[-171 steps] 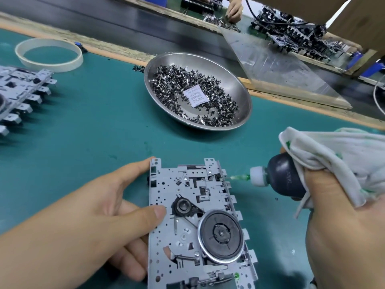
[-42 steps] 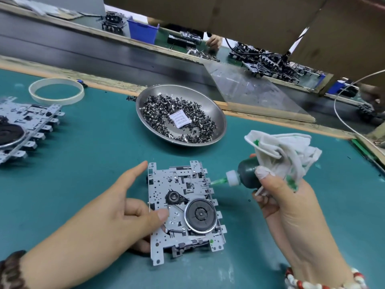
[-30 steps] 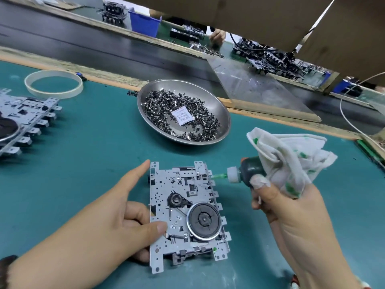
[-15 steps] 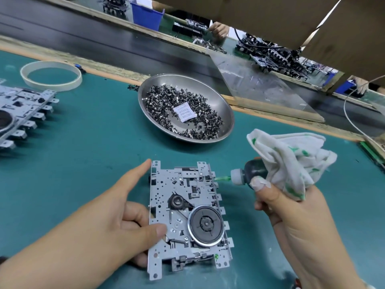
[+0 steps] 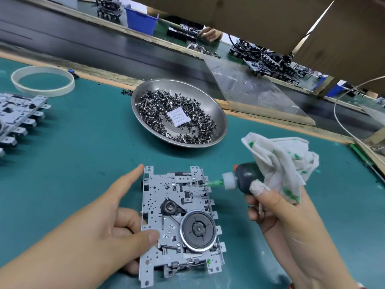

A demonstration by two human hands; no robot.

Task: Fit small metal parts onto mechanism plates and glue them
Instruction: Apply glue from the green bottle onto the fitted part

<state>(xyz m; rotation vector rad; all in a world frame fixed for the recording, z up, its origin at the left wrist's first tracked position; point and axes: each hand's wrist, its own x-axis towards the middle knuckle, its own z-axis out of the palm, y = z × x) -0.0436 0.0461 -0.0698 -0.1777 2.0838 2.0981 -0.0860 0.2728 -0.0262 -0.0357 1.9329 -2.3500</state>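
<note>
- You are at the gluing step: your right hand (image 5: 277, 207) grips the glue bottle (image 5: 245, 178), rag-wrapped, its green nozzle at the mechanism plate (image 5: 179, 217) edge, 2 o'clock of the plate's centre.
- Your left hand (image 5: 108, 232) pinches the plate's 9 o'clock edge on the mat.
- Next, probably squeeze gently; a small dot.
- The tray of metal parts (image 5: 179, 113) sits at 12 o'clock.

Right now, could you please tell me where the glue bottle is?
The glue bottle is in the right hand, wrapped in a cloth, its green nozzle touching the mechanism plate's upper right edge.
</note>
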